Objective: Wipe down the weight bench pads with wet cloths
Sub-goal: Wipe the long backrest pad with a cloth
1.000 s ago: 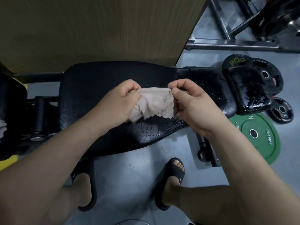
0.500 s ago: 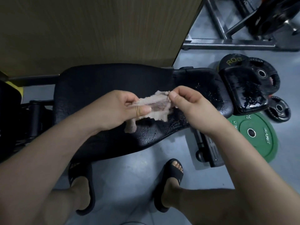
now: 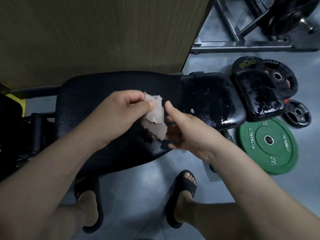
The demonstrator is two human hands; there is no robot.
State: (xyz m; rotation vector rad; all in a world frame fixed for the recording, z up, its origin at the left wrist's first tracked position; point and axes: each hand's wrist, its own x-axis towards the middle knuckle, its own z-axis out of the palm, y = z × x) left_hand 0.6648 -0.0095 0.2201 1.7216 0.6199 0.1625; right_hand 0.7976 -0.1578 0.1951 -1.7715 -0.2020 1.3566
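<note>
A small pale, ragged cloth (image 3: 155, 118) hangs above the black bench pad (image 3: 97, 94). My left hand (image 3: 121, 110) pinches its upper edge between thumb and fingers. My right hand (image 3: 183, 129) is just right of the cloth, palm turned toward it, fingers straight and partly behind the hanging end; whether it touches the cloth is unclear. The narrower pad section (image 3: 213, 101) to the right glistens with water drops. A smaller black pad (image 3: 259, 94) beyond it is wet too.
A wooden panel (image 3: 97, 32) stands behind the bench. Weight plates lie on the grey floor at right: a green one (image 3: 270, 144), black ones (image 3: 278, 75) and a small one (image 3: 297, 113). A metal rack frame (image 3: 242, 44) is at the back right. My sandalled feet (image 3: 185, 189) stand below.
My right hand has let go of the cloth's edge and opened beside it. The cloth now hangs from my left hand alone, turned more upright.
</note>
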